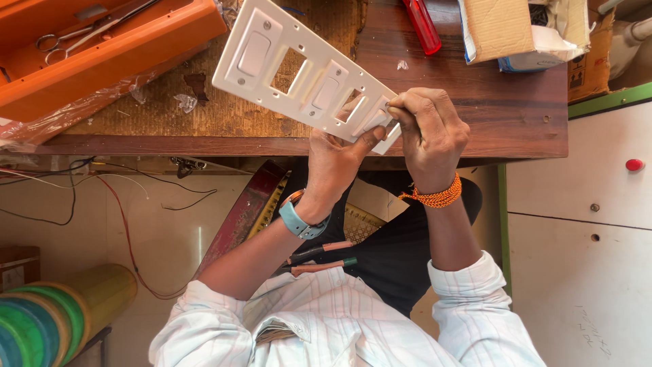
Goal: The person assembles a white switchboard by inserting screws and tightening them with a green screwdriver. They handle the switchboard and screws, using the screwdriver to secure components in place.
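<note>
White plastic was what you had in both hands: a long switch plate (309,75), tilted above the wooden tabletop (489,102) with its near end at the table's front edge. Your left hand (336,163) propped that near end from beneath, thumb curled up over the lower rim, so its grip was closed on the plate. Your right hand (429,132) sat just right of the plate's near end, fingers bunched and pinched at the last slot; that grip was closed on the corner of the plate, though I could not tell whether a small part lay between the fingertips. Two rocker switches (255,53) were seated in the plate, with open cut-outs between and beside them.

To do this well, you needed the plate braced firmly from below while the right fingers pressed squarely into the slot, since a skewed push on thin plastic could have cracked the frame or left a switch half seated.

Left of the plate, at the far side of the tabletop, stood an orange tray (102,47) holding scissors (64,37) and a slim metal tool. Right of the plate lay a red-handled screwdriver (422,26), and further right an open cardboard box (516,30); its contents were too hidden to name.
</note>
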